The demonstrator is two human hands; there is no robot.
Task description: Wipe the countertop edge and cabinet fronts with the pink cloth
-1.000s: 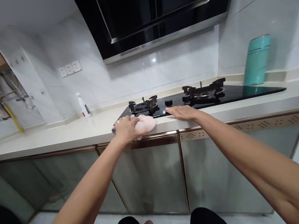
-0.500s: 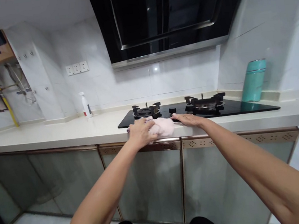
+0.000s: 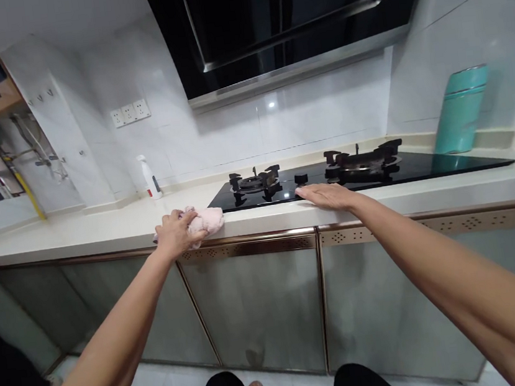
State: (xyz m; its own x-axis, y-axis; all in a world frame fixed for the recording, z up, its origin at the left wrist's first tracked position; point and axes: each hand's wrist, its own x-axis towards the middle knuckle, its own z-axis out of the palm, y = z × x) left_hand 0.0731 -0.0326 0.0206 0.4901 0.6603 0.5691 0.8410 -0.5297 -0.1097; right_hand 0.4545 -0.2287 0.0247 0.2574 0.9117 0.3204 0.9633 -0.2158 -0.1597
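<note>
A pink cloth [image 3: 209, 220] lies bunched at the front edge of the pale countertop [image 3: 116, 226], left of the gas stove [image 3: 286, 193]. Gripping it from above is my left hand [image 3: 178, 233], its fingers curled over the fabric. My right hand [image 3: 326, 196] rests flat, palm down, on the stove's front edge with fingers stretched out and holding nothing. Its fingertips are just in front of the black stove knob [image 3: 301, 179].
A white spray bottle [image 3: 150, 178] stands at the back left. At the right end, a turquoise canister [image 3: 461, 111] stands by the wall. The black range hood [image 3: 283, 21] hangs overhead. Another person's dark-trousered leg [image 3: 7, 368] shows at lower left.
My left hand has moved left along the counter edge with the pink cloth, away from the stove's front. My right hand stays in about the same place. The view has tilted slightly.
</note>
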